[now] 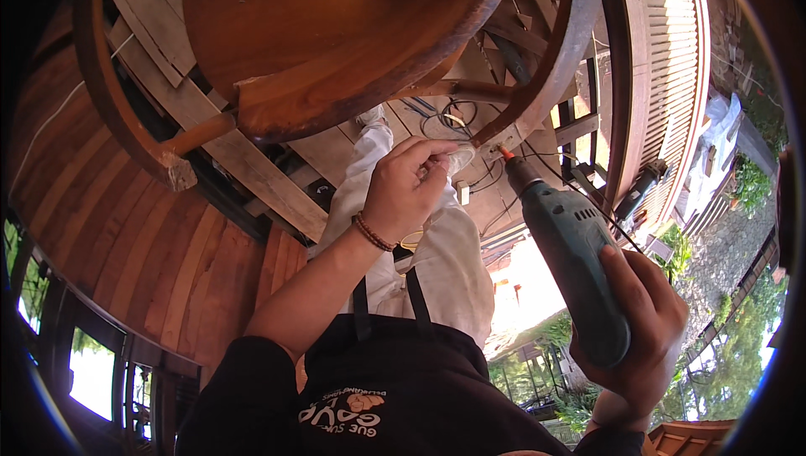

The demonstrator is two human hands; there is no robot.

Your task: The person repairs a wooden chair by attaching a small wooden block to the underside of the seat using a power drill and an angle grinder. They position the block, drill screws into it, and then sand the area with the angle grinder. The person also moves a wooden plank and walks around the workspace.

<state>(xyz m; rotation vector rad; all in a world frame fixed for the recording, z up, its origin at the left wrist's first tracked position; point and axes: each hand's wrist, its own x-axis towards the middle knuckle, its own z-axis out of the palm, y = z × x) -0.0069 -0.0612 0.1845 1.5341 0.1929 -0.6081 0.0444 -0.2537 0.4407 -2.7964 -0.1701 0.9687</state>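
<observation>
A brown wooden chair (353, 44) is tipped over in front of me, its broad seat and curved legs showing. One curved leg (560, 57) comes down toward me at right, with a pale end face. My right hand (634, 322) grips a dark green power drill (571, 254) by its handle. Its chuck carries an orange-red tip, which is at the end of that leg; whether it touches is hard to see. My left hand (413, 183) is beside the same leg end, thumb and fingers pinched together. What they pinch, if anything, cannot be made out.
Below the chair, wooden planks (201, 137) have gaps between them. Dark cables (453, 116) lie coiled near the leg. A curved slatted wooden piece (672, 78) stands at right, with a dark cylindrical tool (642, 187) by it. Reddish-brown boards (126, 238) fill the left.
</observation>
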